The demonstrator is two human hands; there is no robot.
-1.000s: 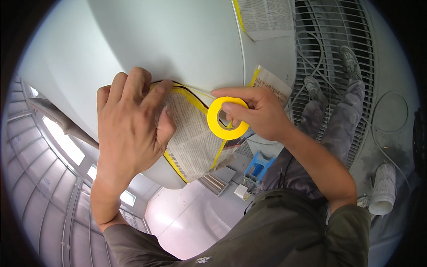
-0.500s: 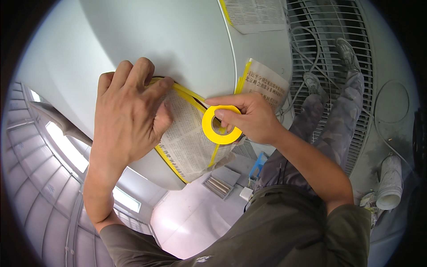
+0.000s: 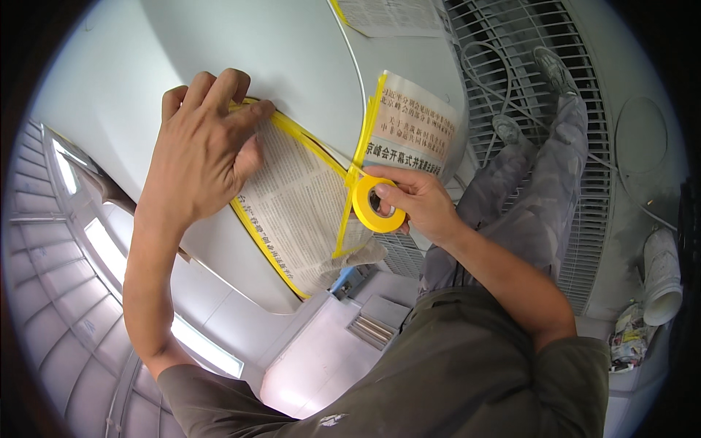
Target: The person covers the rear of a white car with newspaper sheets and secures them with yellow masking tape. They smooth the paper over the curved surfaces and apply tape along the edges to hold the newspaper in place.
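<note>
My right hand (image 3: 422, 204) grips a roll of yellow masking tape (image 3: 361, 206), with the thumb at its inner ring. Just past the roll, a yellow strip (image 3: 310, 144) runs along the upper edge of a newspaper sheet (image 3: 292, 193) on a pale grey curved body panel (image 3: 255, 44). My left hand (image 3: 201, 146) rests on the strip's far-left end; its index fingertip presses there, the thumb stands apart, and the other fingers are bent on the panel. Beside the roll, a second newspaper sheet (image 3: 409, 124) has yellow tape down its left side.
Farther up lies another taped newspaper sheet (image 3: 391, 18). Right of the panel, a floor grating (image 3: 504, 44) stretches past my legs, with a thin hose (image 3: 509, 80) looped over it. A whitish cylinder (image 3: 662, 281) lies at the far right beside crumpled paper (image 3: 631, 336).
My right hand has carried the tape roll rightward along the sheet's edge, toward the second newspaper sheet. My left hand keeps its place on the strip. The whole view has shifted slightly.
</note>
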